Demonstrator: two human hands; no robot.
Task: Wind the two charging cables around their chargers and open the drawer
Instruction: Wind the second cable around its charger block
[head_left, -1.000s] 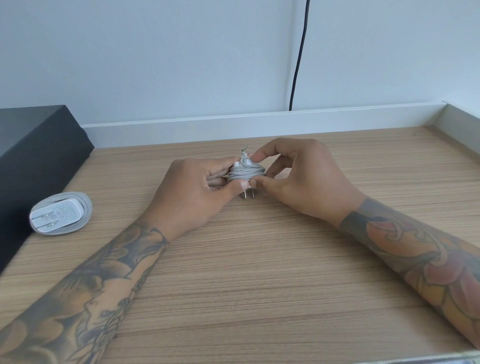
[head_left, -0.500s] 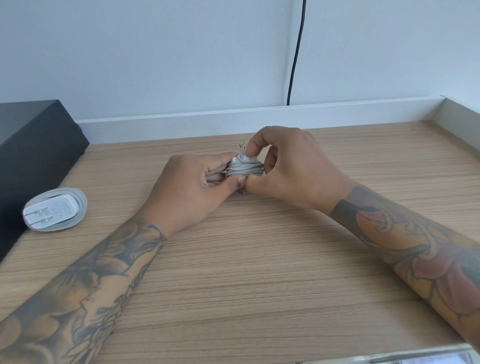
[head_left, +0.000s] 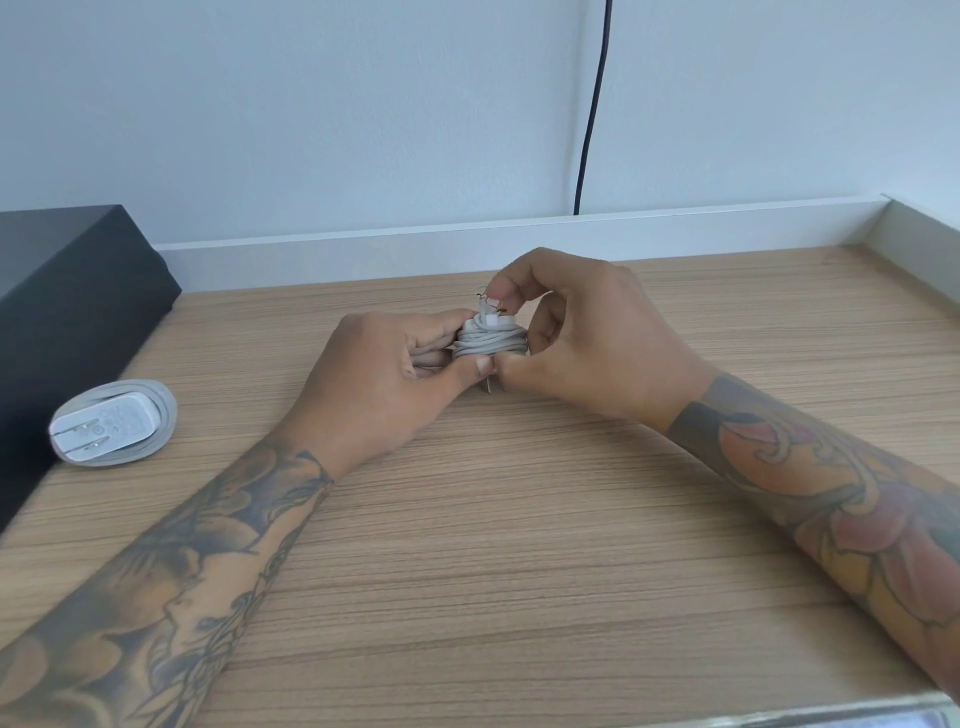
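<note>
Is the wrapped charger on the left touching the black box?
Cannot tell. In the head view the wrapped charger lies right beside the black box; no gap or contact shows plainly.

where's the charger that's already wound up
In the head view the wound charger lies on the desk at far left, beside the black box, well left of the left hand.

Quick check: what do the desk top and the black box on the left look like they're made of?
Desk top: looks like wood-grain laminate, matte; the sign is its even, straight, repeating streaks. Could be veneer. Black box: matte, probably card or plastic; crisp edges, no gloss. Can't tell which.
</note>
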